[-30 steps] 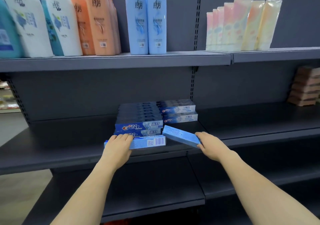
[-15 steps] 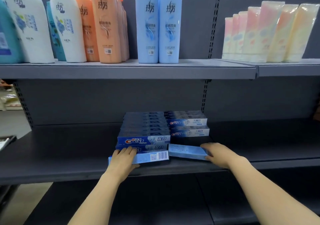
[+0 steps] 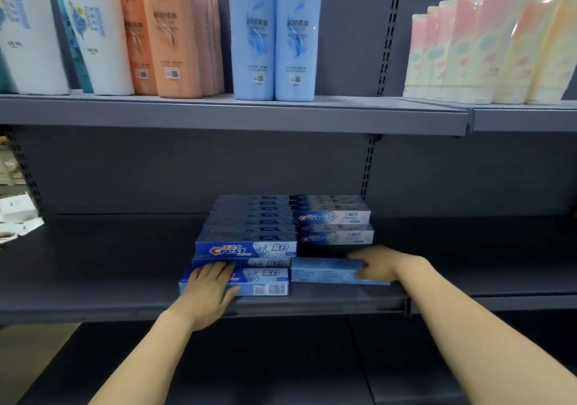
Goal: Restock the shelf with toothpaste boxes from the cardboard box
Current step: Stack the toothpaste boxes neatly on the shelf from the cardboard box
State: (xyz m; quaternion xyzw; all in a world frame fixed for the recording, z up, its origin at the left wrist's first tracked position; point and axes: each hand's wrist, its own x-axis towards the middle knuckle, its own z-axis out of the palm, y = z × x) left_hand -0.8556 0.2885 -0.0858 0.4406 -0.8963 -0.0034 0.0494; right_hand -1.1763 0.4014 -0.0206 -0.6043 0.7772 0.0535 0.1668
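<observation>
Two stacks of blue toothpaste boxes stand on the dark middle shelf (image 3: 93, 292): a taller left stack (image 3: 246, 233) and a lower right stack (image 3: 334, 223). In front of the left stack lies one toothpaste box (image 3: 265, 284) with a barcode facing me; my left hand (image 3: 209, 292) lies flat on its left end. A pale blue toothpaste box (image 3: 324, 272) lies in front of the right stack, and my right hand (image 3: 384, 267) grips its right end. The cardboard box is out of view.
The upper shelf (image 3: 234, 114) carries white, orange and blue bottles (image 3: 274, 33) and pastel tubes (image 3: 487, 48) at the right. A lower shelf (image 3: 281, 364) sits below my arms. Pale items (image 3: 15, 214) show past the shelf's left end.
My right hand has laid the pale blue box flat and square in front of the right stack. My left hand has stayed on the front left box. The view has moved closer.
</observation>
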